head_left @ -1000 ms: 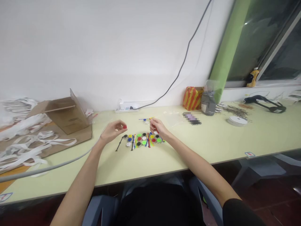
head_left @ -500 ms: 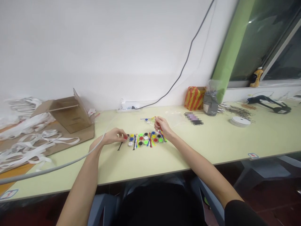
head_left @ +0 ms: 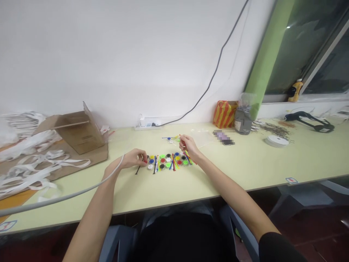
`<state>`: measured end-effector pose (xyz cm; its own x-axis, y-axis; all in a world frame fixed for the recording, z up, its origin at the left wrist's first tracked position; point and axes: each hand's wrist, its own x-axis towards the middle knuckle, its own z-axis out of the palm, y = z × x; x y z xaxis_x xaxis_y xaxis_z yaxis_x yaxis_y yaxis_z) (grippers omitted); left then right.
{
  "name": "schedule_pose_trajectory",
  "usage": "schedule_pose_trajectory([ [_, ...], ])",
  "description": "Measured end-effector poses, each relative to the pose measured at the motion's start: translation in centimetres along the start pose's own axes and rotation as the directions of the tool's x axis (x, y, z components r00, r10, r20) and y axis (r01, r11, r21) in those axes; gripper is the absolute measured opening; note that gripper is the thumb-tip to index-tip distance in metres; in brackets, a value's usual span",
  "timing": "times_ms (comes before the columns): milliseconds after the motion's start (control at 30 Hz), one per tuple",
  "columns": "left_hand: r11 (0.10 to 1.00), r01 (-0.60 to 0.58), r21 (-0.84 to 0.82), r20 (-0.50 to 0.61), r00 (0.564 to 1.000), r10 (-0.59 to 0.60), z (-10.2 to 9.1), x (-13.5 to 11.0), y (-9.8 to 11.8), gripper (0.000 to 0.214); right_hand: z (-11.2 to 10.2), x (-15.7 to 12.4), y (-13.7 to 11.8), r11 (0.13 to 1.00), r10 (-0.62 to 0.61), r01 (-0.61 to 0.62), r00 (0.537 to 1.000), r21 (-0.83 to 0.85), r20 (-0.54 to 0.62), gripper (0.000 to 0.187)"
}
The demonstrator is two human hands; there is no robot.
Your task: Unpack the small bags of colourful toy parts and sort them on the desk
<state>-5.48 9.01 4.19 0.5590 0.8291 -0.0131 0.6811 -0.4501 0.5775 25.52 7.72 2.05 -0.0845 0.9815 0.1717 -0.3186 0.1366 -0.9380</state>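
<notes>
Pale green table (head_left: 207,193), logged left to right. White straps (head_left: 29,171) lie heaped on a cardboard sheet (head_left: 94,156), beside an open cardboard box (head_left: 81,133).

Grey cable (head_left: 68,194) lies across the left forearm (head_left: 109,178); a tug on it could jerk the left hand (head_left: 132,158) and cause a slip. Left fingertips (head_left: 142,158) are together on a small red disc (head_left: 145,161), at the left end of a double row of coloured round caps (head_left: 167,161). If dropped, the disc could roll or land among them. Thin coloured sticks (head_left: 155,165) lie loosely between the caps, where a brushing wrist could scatter them.

Right hand (head_left: 189,145): fingers appear clamped on a thin red stick (head_left: 185,146), whose lower end reaches toward the row and could sweep it.

Farther right: striped bag (head_left: 225,114), grey canister (head_left: 242,122), blurred phone (head_left: 224,137), white tape roll (head_left: 276,142).

Labels: canister label (head_left: 239,125), yellow bottle (head_left: 293,91) and table-edge sticker (head_left: 291,180) show no readable writing or brand.
</notes>
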Motion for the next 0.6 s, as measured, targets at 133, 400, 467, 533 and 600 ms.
schedule_pose_trajectory([
  [133, 1.0, 0.0, 0.008, -0.01, 1.0, 0.0, 0.02, 0.11, -0.01, 0.03, 0.01, 0.0, 0.02, 1.0, -0.003, 0.003, 1.0, -0.002, 0.008, 0.033],
  [400, 1.0, 0.003, 0.03, 0.005, 1.0, -0.003, -0.4, 0.12, -0.63, 0.03, 0.24, -0.31, -0.37, 1.0, -0.002, 0.002, 1.0, -0.005, -0.002, 0.027],
  [467, 1.0, -0.015, 0.026, 0.026, 1.0, 0.015, -0.33, 0.22, -0.79, 0.03, 0.22, -0.3, -0.32, 1.0, -0.004, 0.004, 1.0, -0.01, -0.002, 0.027],
  [533, 0.999, -0.03, 0.011, 0.036, 0.999, 0.029, -0.21, 0.31, -0.89, 0.031, 0.2, -0.25, -0.24, 1.0, -0.005, 0.005, 1.0, -0.013, -0.004, 0.027],
  [600, 0.999, -0.035, -0.003, 0.032, 0.999, 0.036, -0.11, 0.34, -0.89, 0.032, 0.18, -0.22, -0.18, 1.0, -0.001, 0.001, 1.0, -0.015, -0.003, 0.026],
])
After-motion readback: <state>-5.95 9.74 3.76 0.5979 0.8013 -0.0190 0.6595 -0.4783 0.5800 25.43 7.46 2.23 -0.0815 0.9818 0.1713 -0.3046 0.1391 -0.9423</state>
